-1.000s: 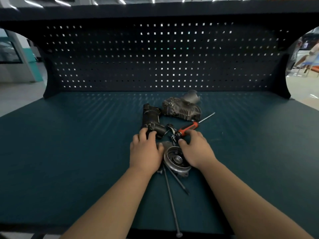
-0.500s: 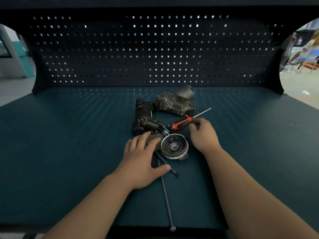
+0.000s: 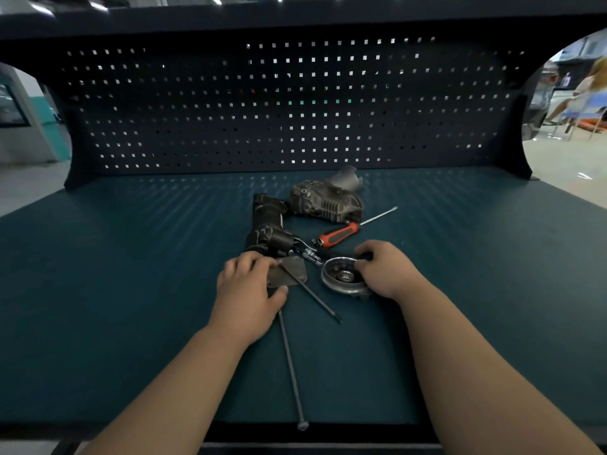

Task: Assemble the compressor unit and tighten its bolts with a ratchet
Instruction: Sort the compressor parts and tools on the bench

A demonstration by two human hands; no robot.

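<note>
Head view is looking down on the workbench (image 3: 131, 307). What is the left hand (image 3: 244, 292) doing there?

It is gripping a flat metal plate (image 3: 294, 274). The fingers are curling over the plate's left edge and the thumb is pressing at its near edge. The plate is lying flat on the mat.

And the right hand (image 3: 389, 270)?

It is holding the round end cover (image 3: 341, 279) by its right rim, with the fingers curling over the edge. The cover is sitting open side up, just right of the plate and not touching it.

Where is the compressor itself lying?

The grey finned compressor body (image 3: 325, 201) is resting farther back, near the middle of the bench, in front of the pegboard (image 3: 262, 110). The black motor (image 3: 267, 226) is lying just left of it, with its near end sitting close to the left hand's fingertips.

Is the ratchet showing?

The chrome head of the ratchet (image 3: 310, 253) is lying between the motor and the cover. Its handle is passing behind the right hand's fingers. A screwdriver (image 3: 338, 234) with a red-and-black handle is lying just beyond it, its shaft pointing back and to the right.

Any bolts?

One long bolt (image 3: 313, 298) is lying across the plate, slanting toward the near right. A second long bolt (image 3: 290, 366) is stretching from under the left thumb to the bench's near edge, where its head is resting.
</note>
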